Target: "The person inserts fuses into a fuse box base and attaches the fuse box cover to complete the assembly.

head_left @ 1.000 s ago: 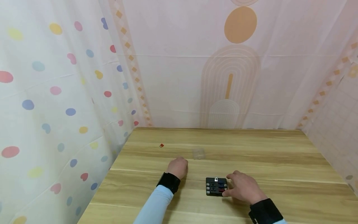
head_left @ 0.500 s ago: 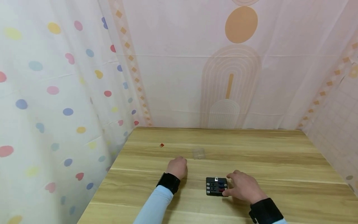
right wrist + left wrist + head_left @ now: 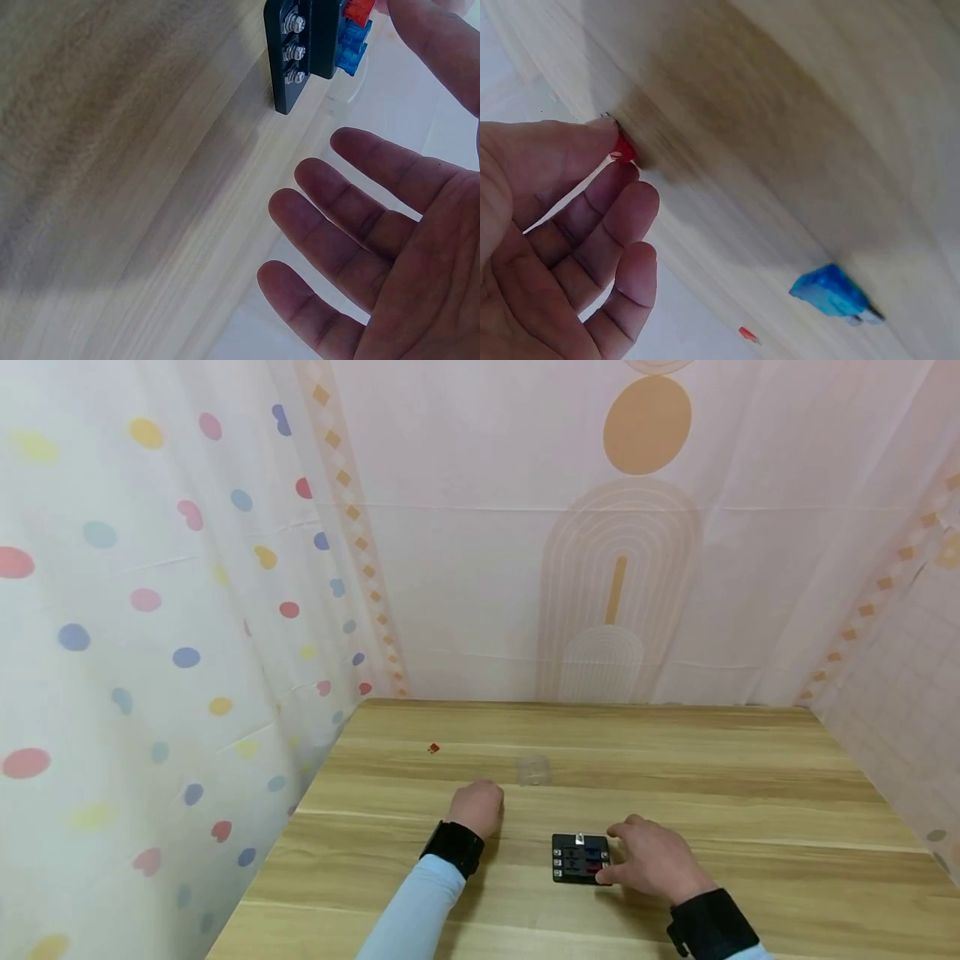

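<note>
My left hand (image 3: 477,808) pinches a red blade fuse (image 3: 624,150) between thumb and fingertip, low over the table. A blue blade fuse (image 3: 829,290) lies on the table near that hand, hidden from the head view. Another red blade fuse (image 3: 433,748) lies farther back on the left. At front centre, the black fuse block (image 3: 572,862) with screw terminals carries red and blue fuses. My right hand (image 3: 654,860) is at its right side, fingers spread and relaxed, with the thumb by the block's red fuse (image 3: 358,10); whether the thumb touches it I cannot tell.
A clear plastic cover (image 3: 534,771) lies on the wooden table (image 3: 712,760) behind the hands. Patterned curtains (image 3: 465,568) hang along the table's back and sides.
</note>
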`<state>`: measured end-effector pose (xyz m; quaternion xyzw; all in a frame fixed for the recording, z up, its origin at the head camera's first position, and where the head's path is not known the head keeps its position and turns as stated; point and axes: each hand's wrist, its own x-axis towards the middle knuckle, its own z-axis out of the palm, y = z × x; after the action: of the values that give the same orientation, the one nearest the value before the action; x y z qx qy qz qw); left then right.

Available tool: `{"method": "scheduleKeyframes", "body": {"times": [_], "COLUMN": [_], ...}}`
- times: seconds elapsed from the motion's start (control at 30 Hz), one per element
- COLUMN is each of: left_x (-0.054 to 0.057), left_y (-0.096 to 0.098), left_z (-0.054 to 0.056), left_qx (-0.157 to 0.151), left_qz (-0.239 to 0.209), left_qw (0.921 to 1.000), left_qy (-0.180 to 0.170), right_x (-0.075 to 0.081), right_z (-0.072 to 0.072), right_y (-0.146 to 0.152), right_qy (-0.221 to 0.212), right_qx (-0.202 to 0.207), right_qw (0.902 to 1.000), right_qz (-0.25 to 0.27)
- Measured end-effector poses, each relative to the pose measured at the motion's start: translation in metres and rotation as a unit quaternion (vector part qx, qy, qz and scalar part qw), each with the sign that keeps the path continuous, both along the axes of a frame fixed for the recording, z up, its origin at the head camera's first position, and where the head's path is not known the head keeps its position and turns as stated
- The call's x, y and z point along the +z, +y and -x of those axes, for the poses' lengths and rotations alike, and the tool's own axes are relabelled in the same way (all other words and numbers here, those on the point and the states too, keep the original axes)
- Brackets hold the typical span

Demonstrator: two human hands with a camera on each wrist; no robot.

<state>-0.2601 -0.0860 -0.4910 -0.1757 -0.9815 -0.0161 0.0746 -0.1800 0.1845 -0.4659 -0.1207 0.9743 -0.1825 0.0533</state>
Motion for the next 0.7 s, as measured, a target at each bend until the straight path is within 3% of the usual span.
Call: {"method": "scheduleKeyframes", "body": {"times": [0.3, 0.5, 0.7], "left_x": [0.0001, -0.0018, -0.0042], "left_y": [0.0011, 0.0017, 0.0014], "left_z": [-0.0022, -0.0022, -0.0008], "left_qx": [0.030, 0.028, 0.022], "left_qz": [-0.002, 0.024, 0.020], "left_qw": [0.9995, 0.9992, 0.9993], "left_qy": [0.006, 0.016, 0.021], "right_x": [0.0016, 0.0017, 0.0022], "right_z": [0.0007, 0.0008, 0.0009], "right_y": [0.0004, 0.0003, 0.0004], "right_qy": [0.000, -0.001, -0.004], "right_qx": [0.004, 0.004, 0.004], "right_qw": [1.0000, 1.0000, 1.0000], "right_qz": [-0.005, -0.007, -0.006]}}
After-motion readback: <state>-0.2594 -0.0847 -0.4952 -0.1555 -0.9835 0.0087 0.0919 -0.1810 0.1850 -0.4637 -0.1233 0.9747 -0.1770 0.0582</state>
